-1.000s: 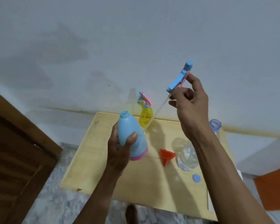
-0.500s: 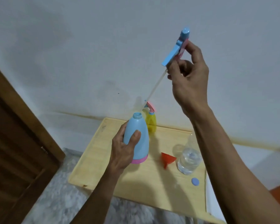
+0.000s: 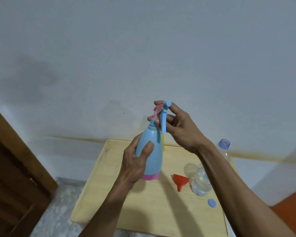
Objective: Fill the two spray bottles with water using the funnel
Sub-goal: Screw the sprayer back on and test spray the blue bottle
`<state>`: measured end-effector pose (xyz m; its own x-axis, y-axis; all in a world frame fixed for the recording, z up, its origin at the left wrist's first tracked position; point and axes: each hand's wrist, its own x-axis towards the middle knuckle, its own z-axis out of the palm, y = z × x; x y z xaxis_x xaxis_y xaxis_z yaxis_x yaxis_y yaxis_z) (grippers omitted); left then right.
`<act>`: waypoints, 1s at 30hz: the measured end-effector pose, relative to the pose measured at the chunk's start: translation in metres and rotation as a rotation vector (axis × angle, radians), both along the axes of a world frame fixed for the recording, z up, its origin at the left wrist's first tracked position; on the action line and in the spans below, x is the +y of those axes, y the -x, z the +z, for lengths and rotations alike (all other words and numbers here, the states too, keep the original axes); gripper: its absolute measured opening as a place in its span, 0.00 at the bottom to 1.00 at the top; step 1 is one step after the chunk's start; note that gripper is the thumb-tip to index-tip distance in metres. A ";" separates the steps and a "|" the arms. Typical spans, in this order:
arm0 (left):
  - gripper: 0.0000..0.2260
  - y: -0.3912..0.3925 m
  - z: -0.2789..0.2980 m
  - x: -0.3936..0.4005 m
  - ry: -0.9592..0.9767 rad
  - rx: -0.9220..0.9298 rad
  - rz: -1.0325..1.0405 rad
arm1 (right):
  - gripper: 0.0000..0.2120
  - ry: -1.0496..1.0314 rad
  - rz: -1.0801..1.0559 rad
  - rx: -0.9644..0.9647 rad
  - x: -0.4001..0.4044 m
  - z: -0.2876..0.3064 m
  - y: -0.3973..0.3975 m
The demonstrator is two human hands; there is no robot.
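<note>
My left hand (image 3: 135,164) grips a light blue spray bottle (image 3: 151,155) with a pink base, held upright above the table. My right hand (image 3: 179,129) holds the blue and pink spray head (image 3: 163,117) at the bottle's neck, and its tube is down inside the bottle. Behind the blue bottle only a sliver of the yellow spray bottle (image 3: 163,141) shows. A red funnel (image 3: 180,183) lies on its side on the table, right of the blue bottle. Next to it stands a clear water bottle (image 3: 201,183), open, partly hidden by my right forearm.
The light wooden table (image 3: 109,194) stands against a white wall. The water bottle's blue cap (image 3: 211,203) lies near the table's right front. A brown wooden door (image 3: 12,177) is at the left. An orange surface (image 3: 290,211) shows at the lower right.
My right hand has come down from high above with the spray head. Its tube has gone into the blue bottle's neck. My left hand raised the bottle a little.
</note>
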<state>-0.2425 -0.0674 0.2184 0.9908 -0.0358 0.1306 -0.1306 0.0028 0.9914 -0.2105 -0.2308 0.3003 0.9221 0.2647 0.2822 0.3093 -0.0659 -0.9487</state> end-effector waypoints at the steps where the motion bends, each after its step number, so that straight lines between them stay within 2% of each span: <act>1: 0.25 -0.002 0.000 0.001 -0.001 0.004 -0.011 | 0.21 -0.013 0.010 0.005 0.001 -0.001 0.001; 16: 0.30 -0.018 -0.001 -0.007 -0.030 0.046 -0.138 | 0.23 -0.028 -0.040 0.065 -0.006 0.000 0.004; 22: 0.28 -0.020 0.003 -0.012 0.001 0.054 -0.121 | 0.23 -0.198 -0.247 0.129 0.003 -0.015 0.001; 26: 0.27 -0.024 0.006 -0.013 0.018 0.044 -0.103 | 0.13 -0.354 -0.317 0.173 0.013 -0.022 0.002; 30: 0.30 -0.027 0.005 -0.014 -0.007 0.017 -0.100 | 0.14 -0.422 -0.303 0.196 0.016 -0.025 -0.001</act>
<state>-0.2150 -0.0818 0.2237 0.9844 -0.1354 0.1128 -0.1128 0.0080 0.9936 -0.2091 -0.2152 0.2758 0.9854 -0.1191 0.1220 0.1507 0.2735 -0.9500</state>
